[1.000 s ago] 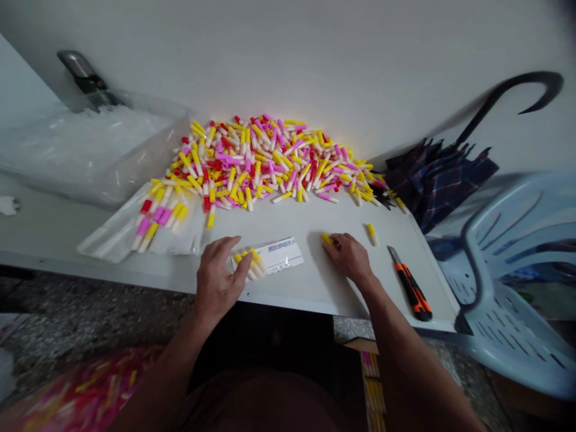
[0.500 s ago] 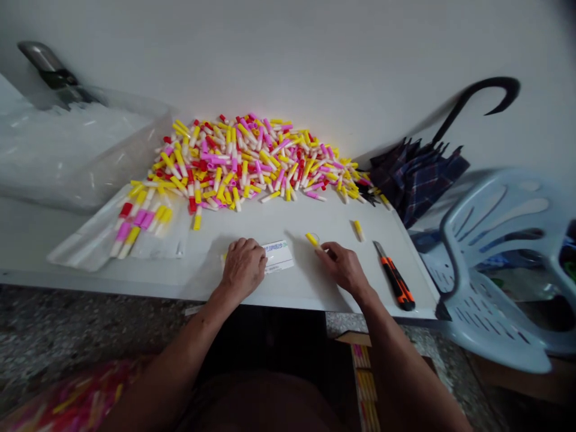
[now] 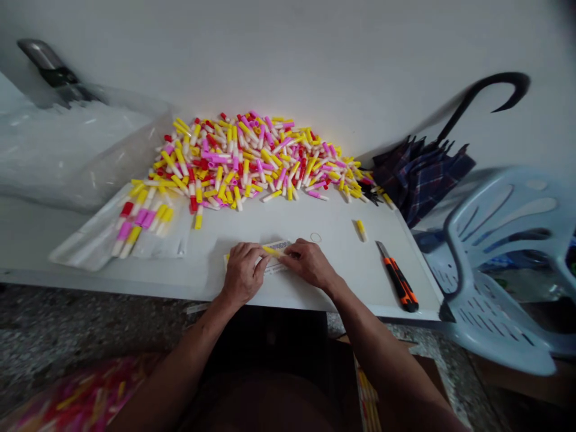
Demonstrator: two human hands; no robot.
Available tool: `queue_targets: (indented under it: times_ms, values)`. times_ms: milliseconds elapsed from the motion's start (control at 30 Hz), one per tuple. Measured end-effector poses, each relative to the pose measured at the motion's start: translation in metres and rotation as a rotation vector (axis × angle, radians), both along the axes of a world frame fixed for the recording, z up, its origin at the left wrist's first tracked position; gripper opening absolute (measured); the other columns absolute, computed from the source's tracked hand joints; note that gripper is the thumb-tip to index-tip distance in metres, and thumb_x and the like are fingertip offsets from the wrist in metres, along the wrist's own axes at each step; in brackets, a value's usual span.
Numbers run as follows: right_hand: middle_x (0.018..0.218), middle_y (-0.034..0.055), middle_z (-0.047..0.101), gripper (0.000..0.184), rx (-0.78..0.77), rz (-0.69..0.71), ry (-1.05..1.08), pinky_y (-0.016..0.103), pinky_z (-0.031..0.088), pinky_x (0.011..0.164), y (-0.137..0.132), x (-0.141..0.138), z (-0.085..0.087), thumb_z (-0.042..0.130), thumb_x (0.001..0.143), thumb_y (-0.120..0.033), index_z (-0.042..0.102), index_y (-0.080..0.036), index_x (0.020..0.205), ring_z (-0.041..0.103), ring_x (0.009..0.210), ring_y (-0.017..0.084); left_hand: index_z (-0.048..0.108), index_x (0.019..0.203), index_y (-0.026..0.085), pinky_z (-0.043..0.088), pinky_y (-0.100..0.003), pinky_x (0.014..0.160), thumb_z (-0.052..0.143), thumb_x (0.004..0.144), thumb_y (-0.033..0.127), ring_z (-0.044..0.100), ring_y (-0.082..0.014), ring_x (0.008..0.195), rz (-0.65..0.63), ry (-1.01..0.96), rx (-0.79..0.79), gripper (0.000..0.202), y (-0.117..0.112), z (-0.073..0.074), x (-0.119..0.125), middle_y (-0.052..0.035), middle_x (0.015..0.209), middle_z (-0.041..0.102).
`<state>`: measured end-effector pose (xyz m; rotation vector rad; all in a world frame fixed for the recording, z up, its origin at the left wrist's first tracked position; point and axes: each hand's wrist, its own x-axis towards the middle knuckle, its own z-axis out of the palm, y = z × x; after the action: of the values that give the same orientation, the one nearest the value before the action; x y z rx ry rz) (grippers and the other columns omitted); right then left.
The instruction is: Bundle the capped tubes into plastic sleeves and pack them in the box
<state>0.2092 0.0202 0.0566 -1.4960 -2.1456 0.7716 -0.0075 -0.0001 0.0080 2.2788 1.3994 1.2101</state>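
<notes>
Head view: a yellow-capped plastic tube [image 3: 272, 251] lies lengthwise left to right across a printed paper card [image 3: 272, 268], between both hands. The right hand [image 3: 308, 264] appears to pinch its right end; the half-curled left hand [image 3: 244, 273] rests just beside its other end.
</notes>
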Motion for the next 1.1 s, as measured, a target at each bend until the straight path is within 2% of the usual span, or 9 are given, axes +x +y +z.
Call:
queue_targets:
  times_ms: [133, 267, 333, 433, 567, 900, 1100]
  values:
    - [0.084, 0.0030, 0.070, 0.011, -0.134, 0.039, 0.199, 0.028, 0.045, 0.073, -0.001, -0.009, -0.009, 0.070, 0.093, -0.026, 0.077, -0.018, 0.088, 0.061, 0.077, 0.016, 0.066, 0.094, 0.021, 0.046, -0.042, 0.090, 0.056, 0.103, 0.030, 0.062, -0.0247, 0.096, 0.009, 0.003, -0.019, 0.016, 0.000, 0.000, 0.000, -0.0067, 0.100, 0.072]
    - [0.074, -0.0008, 0.067, 0.014, -0.501, 0.109, 0.499, 0.022, 0.041, 0.054, -0.001, -0.001, -0.007, 0.068, 0.094, -0.032, 0.071, -0.019, 0.100, 0.058, 0.063, 0.012, 0.067, 0.094, 0.022, 0.046, -0.043, 0.090, 0.055, 0.103, 0.032, 0.062, -0.0255, 0.097, 0.017, 0.010, -0.051, 0.018, 0.000, 0.001, -0.001, -0.0071, 0.099, 0.072]
    - [0.089, 0.0024, 0.073, 0.025, -0.661, 0.123, 0.637, 0.020, 0.041, 0.048, -0.003, 0.003, -0.005, 0.072, 0.092, -0.035, 0.065, -0.020, 0.111, 0.062, 0.062, 0.012, 0.067, 0.094, 0.022, 0.045, -0.043, 0.089, 0.055, 0.103, 0.032, 0.062, -0.0255, 0.097, 0.018, 0.009, -0.066, 0.018, 0.001, 0.001, -0.001, -0.0068, 0.099, 0.072]
    - [0.121, 0.0103, 0.075, 0.043, -0.774, 0.142, 0.744, 0.021, 0.047, 0.049, -0.007, 0.006, -0.005, 0.076, 0.089, -0.033, 0.056, -0.022, 0.126, 0.069, 0.066, 0.012, 0.067, 0.093, 0.022, 0.045, -0.043, 0.090, 0.055, 0.103, 0.033, 0.062, -0.0252, 0.096, 0.017, 0.009, -0.083, 0.018, 0.002, 0.003, -0.002, -0.0061, 0.098, 0.072]
    - [0.132, 0.0150, 0.072, 0.055, -0.853, 0.160, 0.802, 0.022, 0.053, 0.051, -0.010, 0.005, -0.011, 0.077, 0.088, -0.029, 0.052, -0.022, 0.136, 0.073, 0.069, 0.014, 0.067, 0.092, 0.022, 0.045, -0.042, 0.089, 0.056, 0.103, 0.033, 0.062, -0.0246, 0.094, 0.025, 0.005, -0.062, 0.019, 0.001, 0.004, -0.001, -0.0057, 0.096, 0.073]
    - [0.147, 0.0174, 0.062, 0.068, -0.942, 0.174, 0.902, 0.022, 0.057, 0.053, -0.010, -0.007, -0.017, 0.079, 0.084, -0.024, 0.047, -0.025, 0.144, 0.077, 0.077, 0.016, 0.067, 0.091, 0.022, 0.045, -0.043, 0.091, 0.055, 0.103, 0.031, 0.063, -0.0252, 0.097, 0.023, 0.033, -0.049, 0.019, 0.001, 0.004, -0.005, -0.0061, 0.097, 0.073]
    - [0.144, 0.0159, 0.064, 0.074, -0.970, 0.167, 0.954, 0.022, 0.059, 0.055, -0.010, -0.007, -0.020, 0.084, 0.079, -0.027, 0.046, -0.025, 0.143, 0.077, 0.082, 0.018, 0.070, 0.098, 0.024, 0.043, -0.045, 0.086, 0.060, 0.100, 0.037, 0.063, -0.0286, 0.095, -0.026, 0.211, -0.050, 0.016, 0.003, 0.011, -0.020, -0.0055, 0.095, 0.075]
